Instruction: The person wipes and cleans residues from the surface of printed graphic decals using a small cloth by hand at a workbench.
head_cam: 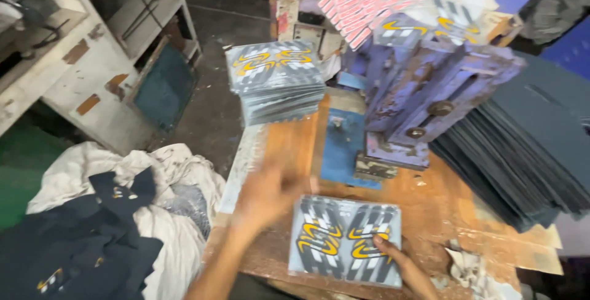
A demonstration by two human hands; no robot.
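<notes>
A printed sheet [345, 238] with a grey, white and yellow pattern lies flat on the wooden bench [430, 205] in front of me. My right hand [402, 264] presses its fingers on the sheet's lower right part. Motion-blurred, my left hand [270, 192] hovers with spread fingers just left of the sheet, near its upper left corner, holding nothing. A tall stack of the same printed sheets [276, 82] stands at the bench's far left corner.
A purple-stained wooden press frame [430, 85] stands at the middle back. A fanned pile of dark blank sheets [528, 146] fills the right. A white and dark cloth heap [117, 220] lies on the floor at left, beside a white shelf [80, 60].
</notes>
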